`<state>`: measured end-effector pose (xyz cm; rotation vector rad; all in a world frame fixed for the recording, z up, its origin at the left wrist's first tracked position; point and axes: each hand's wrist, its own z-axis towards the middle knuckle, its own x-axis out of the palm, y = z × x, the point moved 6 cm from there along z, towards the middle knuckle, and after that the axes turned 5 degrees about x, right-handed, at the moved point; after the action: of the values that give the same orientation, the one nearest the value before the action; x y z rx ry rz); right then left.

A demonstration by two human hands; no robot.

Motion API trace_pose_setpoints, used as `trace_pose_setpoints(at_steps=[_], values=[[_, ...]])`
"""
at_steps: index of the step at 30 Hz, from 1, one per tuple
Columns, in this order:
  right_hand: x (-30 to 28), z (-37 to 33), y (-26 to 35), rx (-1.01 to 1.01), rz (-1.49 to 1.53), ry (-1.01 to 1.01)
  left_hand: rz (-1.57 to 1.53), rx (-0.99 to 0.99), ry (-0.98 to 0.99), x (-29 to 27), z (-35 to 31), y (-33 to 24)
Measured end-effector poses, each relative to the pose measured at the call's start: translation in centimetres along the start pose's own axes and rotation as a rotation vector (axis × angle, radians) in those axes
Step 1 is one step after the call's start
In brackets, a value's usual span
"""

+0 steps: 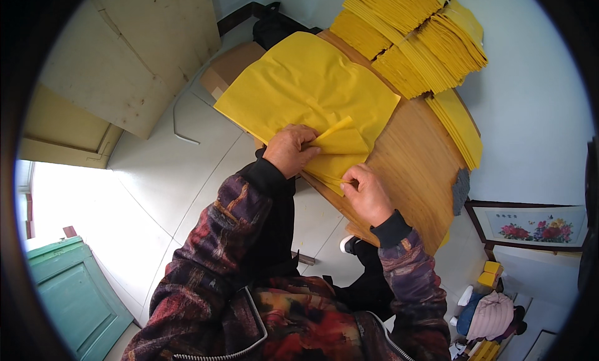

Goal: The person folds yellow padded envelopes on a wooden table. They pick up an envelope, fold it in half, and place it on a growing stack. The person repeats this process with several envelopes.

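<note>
A large yellow sheet [306, 74], thin and cloth-like, lies spread over the wooden table [412, 174] in front of me. Its near corner is folded up, and loose layers show there. My left hand [291, 150] is closed on the folded part, thumb and fingers pinching it. Lower and to the right, my right hand [368, 194] pinches the near edge of the sheet between thumb and fingertips. Whether the sheet is one layer or several cannot be told.
Tall stacks of folded yellow sheets [430, 55] stand at the table's far right, with a flatter yellow pile [458, 127] below them. A grey cloth [460, 191] hangs at the right edge. A framed flower picture [530, 227] leans near the wall. Wooden boards [118, 55] stand at left.
</note>
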<state>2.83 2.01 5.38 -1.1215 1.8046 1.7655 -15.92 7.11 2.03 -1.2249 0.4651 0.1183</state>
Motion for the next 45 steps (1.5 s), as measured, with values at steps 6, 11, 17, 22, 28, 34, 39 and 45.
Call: trace_pose_setpoints(at_steps=[6,11,17,22,28,34,39,45], values=[[-0.2,0.8,-0.1,0.038,0.117,0.088,-0.026,-0.002,0.012,0.1,-0.1,0.1],[-1.8,1.9,1.7,-0.043,-0.025,0.014,-0.006,0.0,0.06,0.1,-0.1,0.2],[-2.6,3.6,4.2,-0.216,-0.335,-0.158,0.03,0.144,0.062,0.1,-0.8,-1.1],[-3.2,2.3,4.0,-0.267,-0.242,-0.359,0.064,0.108,0.048,0.7,-0.8,-0.8],[0.1,-3.2,2.6,-0.206,-0.37,-0.239,-0.006,0.021,0.024,0.9,-0.4,-0.1],[1.7,-3.3,1.9,-0.252,-0.477,-0.267,-0.006,0.007,0.025,0.6,-0.4,-0.2],[0.8,-2.5,1.6,-0.201,-0.297,-0.222,0.014,0.02,0.027,0.6,-0.4,-0.4],[0.1,-1.2,0.8,-0.08,-0.115,-0.074,0.017,0.02,0.041,0.5,-0.4,-0.5]])
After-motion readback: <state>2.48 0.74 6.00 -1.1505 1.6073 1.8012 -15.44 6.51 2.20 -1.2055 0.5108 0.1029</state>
